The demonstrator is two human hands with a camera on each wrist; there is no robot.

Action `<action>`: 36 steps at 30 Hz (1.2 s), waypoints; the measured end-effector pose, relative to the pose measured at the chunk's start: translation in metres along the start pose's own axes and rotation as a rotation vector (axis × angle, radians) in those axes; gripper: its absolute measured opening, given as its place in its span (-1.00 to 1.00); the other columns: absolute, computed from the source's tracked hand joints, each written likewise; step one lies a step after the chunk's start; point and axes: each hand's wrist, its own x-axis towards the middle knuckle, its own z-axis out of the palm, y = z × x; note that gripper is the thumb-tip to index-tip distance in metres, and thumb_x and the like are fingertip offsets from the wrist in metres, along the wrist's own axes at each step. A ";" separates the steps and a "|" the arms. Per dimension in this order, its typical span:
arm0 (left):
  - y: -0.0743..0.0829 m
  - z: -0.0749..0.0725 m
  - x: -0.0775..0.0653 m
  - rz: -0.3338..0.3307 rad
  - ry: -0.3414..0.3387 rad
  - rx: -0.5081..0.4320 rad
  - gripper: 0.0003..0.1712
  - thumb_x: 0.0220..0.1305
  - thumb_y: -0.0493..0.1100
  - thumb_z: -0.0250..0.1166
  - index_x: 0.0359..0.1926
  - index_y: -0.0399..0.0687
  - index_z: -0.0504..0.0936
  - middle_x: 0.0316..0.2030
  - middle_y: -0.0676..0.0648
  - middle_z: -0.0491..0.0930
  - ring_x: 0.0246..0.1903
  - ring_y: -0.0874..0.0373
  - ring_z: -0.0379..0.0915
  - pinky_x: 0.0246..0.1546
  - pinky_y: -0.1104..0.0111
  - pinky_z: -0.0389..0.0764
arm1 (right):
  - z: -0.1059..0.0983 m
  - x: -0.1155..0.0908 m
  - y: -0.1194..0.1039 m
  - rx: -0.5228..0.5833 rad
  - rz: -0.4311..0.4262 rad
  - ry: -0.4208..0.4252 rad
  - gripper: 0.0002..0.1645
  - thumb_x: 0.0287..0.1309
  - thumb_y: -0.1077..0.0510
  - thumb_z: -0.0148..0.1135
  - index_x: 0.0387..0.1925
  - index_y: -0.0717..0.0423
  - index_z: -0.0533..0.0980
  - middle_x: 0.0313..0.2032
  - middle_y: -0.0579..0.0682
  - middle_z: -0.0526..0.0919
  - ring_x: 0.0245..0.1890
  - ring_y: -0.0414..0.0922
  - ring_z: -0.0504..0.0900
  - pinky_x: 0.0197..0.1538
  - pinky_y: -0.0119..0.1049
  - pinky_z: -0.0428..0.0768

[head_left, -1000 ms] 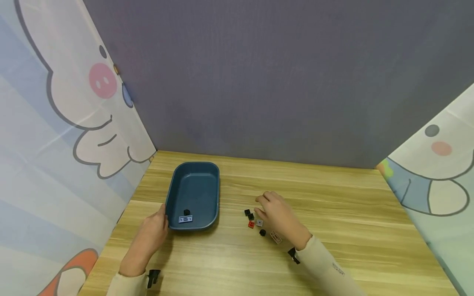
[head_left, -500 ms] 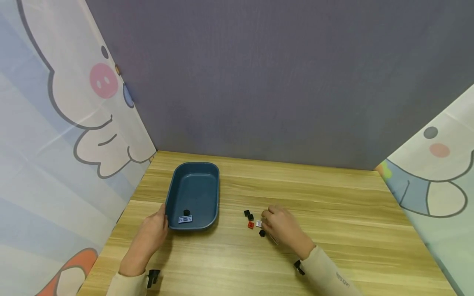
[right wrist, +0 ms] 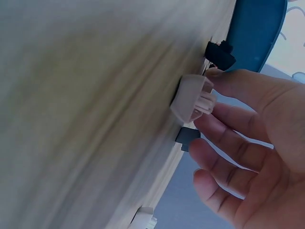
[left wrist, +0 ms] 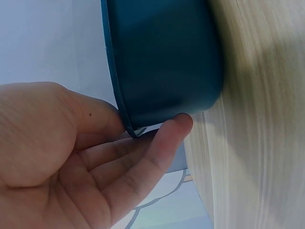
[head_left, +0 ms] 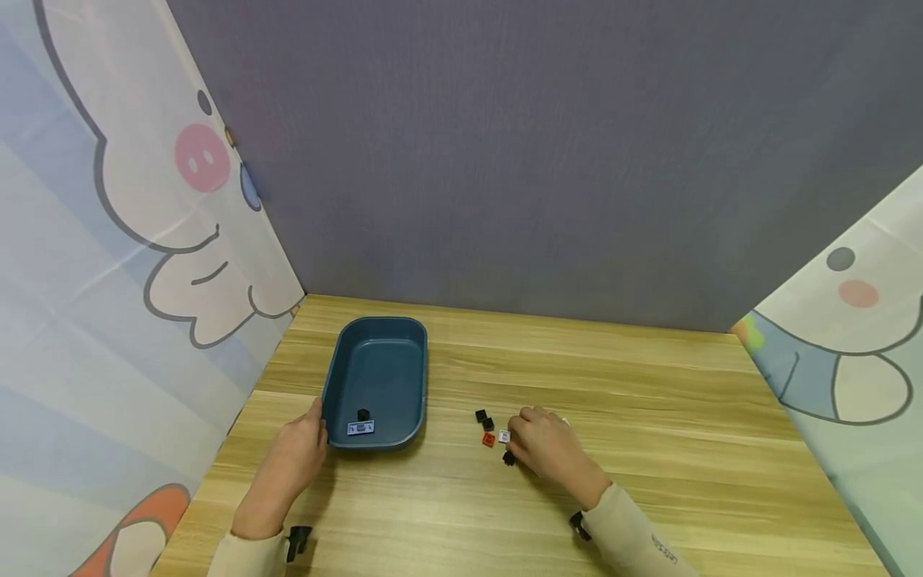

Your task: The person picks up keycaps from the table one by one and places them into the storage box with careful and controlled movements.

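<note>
At the left of the table, my left hand [head_left: 294, 447] holds the near left rim of a dark blue plastic tray [left wrist: 167, 57]. A black keycap [head_left: 364, 414] and a long pale keycap [head_left: 360, 428] lie inside it. My right hand [head_left: 546, 443] is low over the table, where the thumb and index finger pinch a beige keycap [right wrist: 188, 100] with its stem facing up. The head view hides that keycap under the hand. By the fingertips lie a white keycap [head_left: 504, 436], a red keycap [head_left: 488, 439] and a tilted black keycap [head_left: 509, 457].
Two more black keycaps [head_left: 485, 420] sit just beyond the red one. A white keycap [right wrist: 143, 218] pokes out at the far right of my right hand. The wooden table [head_left: 649, 385] ends at a grey back panel [head_left: 505, 160], between printed cloth sides.
My right hand has come down and closed over the beige keycap, which the head view no longer shows. The black keycap by my thumb has shifted slightly. My left hand stays put.
</note>
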 end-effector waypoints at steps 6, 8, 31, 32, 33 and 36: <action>0.000 0.000 0.000 0.005 0.007 0.001 -0.50 0.39 -0.43 0.07 0.25 -0.74 0.28 -0.02 -0.59 0.53 -0.12 -0.40 0.58 -0.20 -0.10 0.62 | 0.000 0.000 -0.001 -0.005 0.003 -0.002 -0.80 0.15 0.04 0.45 -0.34 0.06 0.64 -0.40 -0.11 0.56 -0.44 -0.15 0.51 -0.36 -0.22 0.60; 0.000 0.000 -0.001 0.006 0.009 0.001 -0.50 0.39 -0.43 0.07 0.25 -0.74 0.28 -0.02 -0.59 0.53 -0.12 -0.39 0.59 -0.20 -0.10 0.62 | 0.000 0.000 -0.001 -0.007 0.003 -0.001 -0.80 0.15 0.03 0.46 -0.34 0.05 0.63 -0.41 -0.12 0.56 -0.44 -0.16 0.50 -0.36 -0.22 0.60; -0.001 -0.001 -0.001 0.038 0.039 -0.016 -0.50 0.38 -0.44 0.08 0.25 -0.73 0.30 0.00 -0.59 0.52 -0.10 -0.41 0.57 -0.18 -0.11 0.61 | -0.003 0.014 0.001 -0.022 -0.071 0.100 -0.87 0.14 0.12 0.45 -0.42 0.02 0.62 -0.45 -0.15 0.56 -0.47 -0.20 0.50 -0.35 -0.29 0.58; -0.001 -0.001 -0.001 0.043 0.044 -0.016 -0.50 0.37 -0.44 0.08 0.24 -0.74 0.30 0.00 -0.59 0.52 -0.10 -0.42 0.57 -0.18 -0.12 0.61 | -0.005 0.017 0.000 -0.021 -0.080 0.102 -0.88 0.14 0.13 0.45 -0.41 0.03 0.63 -0.44 -0.14 0.57 -0.46 -0.19 0.53 -0.33 -0.27 0.60; -0.001 -0.001 -0.001 0.047 0.048 -0.016 -0.51 0.37 -0.44 0.09 0.23 -0.74 0.31 0.00 -0.59 0.52 -0.11 -0.42 0.57 -0.18 -0.12 0.61 | -0.007 0.020 -0.001 -0.025 -0.086 0.101 -0.89 0.14 0.13 0.45 -0.39 0.04 0.64 -0.42 -0.12 0.59 -0.43 -0.18 0.55 -0.30 -0.26 0.61; -0.001 -0.001 -0.001 0.051 0.057 -0.015 -0.51 0.36 -0.44 0.10 0.22 -0.74 0.32 0.00 -0.59 0.52 -0.11 -0.42 0.58 -0.18 -0.13 0.61 | -0.016 0.030 -0.004 -0.023 -0.097 0.085 -0.88 0.15 0.12 0.45 -0.33 0.06 0.66 -0.37 -0.10 0.63 -0.39 -0.16 0.57 -0.26 -0.26 0.62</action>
